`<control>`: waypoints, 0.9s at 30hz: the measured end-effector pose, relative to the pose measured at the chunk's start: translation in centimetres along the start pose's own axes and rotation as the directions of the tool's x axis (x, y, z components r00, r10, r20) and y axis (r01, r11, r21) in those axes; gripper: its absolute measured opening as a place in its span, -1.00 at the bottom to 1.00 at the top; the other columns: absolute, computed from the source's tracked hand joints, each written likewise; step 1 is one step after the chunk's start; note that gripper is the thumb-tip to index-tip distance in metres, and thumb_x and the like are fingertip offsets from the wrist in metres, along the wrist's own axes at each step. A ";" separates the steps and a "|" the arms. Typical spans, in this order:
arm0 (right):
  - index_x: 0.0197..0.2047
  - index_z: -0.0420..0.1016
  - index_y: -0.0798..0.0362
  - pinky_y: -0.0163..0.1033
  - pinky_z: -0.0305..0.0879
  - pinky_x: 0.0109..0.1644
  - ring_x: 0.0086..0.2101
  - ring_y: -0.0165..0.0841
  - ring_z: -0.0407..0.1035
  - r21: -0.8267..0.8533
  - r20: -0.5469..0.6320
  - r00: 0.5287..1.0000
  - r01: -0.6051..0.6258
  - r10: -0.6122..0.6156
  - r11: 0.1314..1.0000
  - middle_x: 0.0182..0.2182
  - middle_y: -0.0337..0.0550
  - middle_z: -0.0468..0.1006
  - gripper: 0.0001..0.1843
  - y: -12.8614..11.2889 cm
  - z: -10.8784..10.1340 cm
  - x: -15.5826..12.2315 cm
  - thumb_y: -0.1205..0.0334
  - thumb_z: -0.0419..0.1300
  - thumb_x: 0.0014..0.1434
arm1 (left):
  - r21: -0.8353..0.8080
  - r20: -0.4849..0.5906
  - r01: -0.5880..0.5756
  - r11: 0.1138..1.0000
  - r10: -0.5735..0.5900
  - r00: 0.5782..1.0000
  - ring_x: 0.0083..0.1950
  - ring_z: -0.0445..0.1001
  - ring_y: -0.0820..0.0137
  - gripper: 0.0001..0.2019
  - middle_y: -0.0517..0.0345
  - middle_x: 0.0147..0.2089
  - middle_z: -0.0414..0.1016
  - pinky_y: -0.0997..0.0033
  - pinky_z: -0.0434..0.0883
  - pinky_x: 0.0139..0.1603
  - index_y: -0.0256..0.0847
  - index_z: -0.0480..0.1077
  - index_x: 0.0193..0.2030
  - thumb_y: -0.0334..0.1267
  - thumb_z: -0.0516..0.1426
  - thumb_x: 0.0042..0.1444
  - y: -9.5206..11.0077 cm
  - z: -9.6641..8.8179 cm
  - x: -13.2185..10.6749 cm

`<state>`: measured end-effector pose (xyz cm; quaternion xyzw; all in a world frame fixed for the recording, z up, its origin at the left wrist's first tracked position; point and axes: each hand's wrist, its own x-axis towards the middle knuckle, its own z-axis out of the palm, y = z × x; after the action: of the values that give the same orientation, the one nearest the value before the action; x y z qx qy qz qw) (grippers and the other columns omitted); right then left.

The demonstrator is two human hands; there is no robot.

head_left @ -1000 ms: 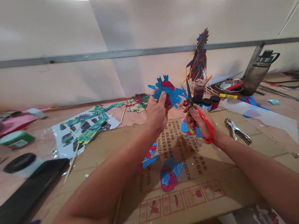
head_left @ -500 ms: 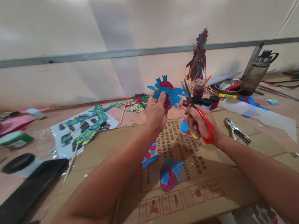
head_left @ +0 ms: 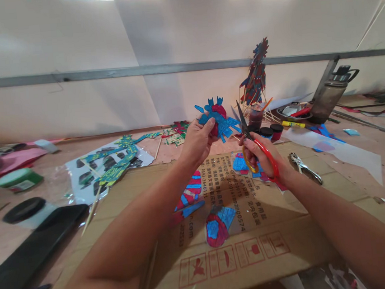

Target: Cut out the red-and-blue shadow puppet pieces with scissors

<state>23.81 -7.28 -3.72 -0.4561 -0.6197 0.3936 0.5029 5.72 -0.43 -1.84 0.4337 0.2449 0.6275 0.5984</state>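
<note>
Painted cutout [head_left: 223, 123] and opened scissors [head_left: 246, 134].
The cutout is pinched by left fingers [head_left: 208, 125]; scissors are gripped by right fingers [head_left: 251, 146].

The scissors [head_left: 245, 130] look metal with glossy plastic handles [head_left: 275, 166].

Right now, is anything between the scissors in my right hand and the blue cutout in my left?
Nothing visible: the open blades of the scissors in your right hand face the blue cutout in your left hand across a gap.
</note>
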 end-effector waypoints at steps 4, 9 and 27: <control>-0.36 0.30 -0.05 -0.28 0.10 -0.56 -0.61 -0.45 0.15 -0.079 0.039 0.999 0.019 -0.016 0.997 -0.59 -0.34 0.30 -0.51 0.0 -0.4 0.1 -0.30 0.24 0.20 | -0.002 -0.013 0.011 1.000 -0.011 1.000 -0.52 0.49 0.52 -0.77 0.30 -0.42 0.55 0.53 0.49 -0.47 -0.18 0.44 -0.16 -0.32 0.38 0.12 0.8 -0.4 0.4; -0.31 0.40 -0.03 -0.29 0.10 -0.53 -0.60 -0.44 0.16 -0.182 0.116 0.992 0.070 -0.050 0.981 -0.59 -0.33 0.29 -0.55 0.4 -0.9 0.4 -0.27 0.20 0.25 | 0.041 0.004 -0.027 0.999 0.027 1.000 -0.39 0.60 0.42 -0.83 0.18 -0.34 0.62 0.45 0.58 -0.32 -0.22 0.45 -0.20 -0.30 0.35 0.16 1.6 -0.6 0.7; -0.04 0.42 -0.01 -0.26 0.22 -0.45 -0.52 -0.39 0.24 -0.204 0.199 0.978 0.096 -0.055 0.974 -0.48 -0.29 0.34 -0.60 0.9 -0.9 0.2 -0.17 0.10 0.35 | 0.064 0.011 -0.040 0.997 0.040 0.999 -0.31 0.64 0.37 -0.75 0.15 -0.29 0.63 0.34 0.62 -0.22 -0.20 0.44 -0.17 -0.28 0.40 0.11 1.6 -0.9 1.0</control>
<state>24.84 -6.79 -4.31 -0.4431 -0.7207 0.3480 0.4039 4.16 0.43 -0.72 0.4605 0.2534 0.6291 0.5727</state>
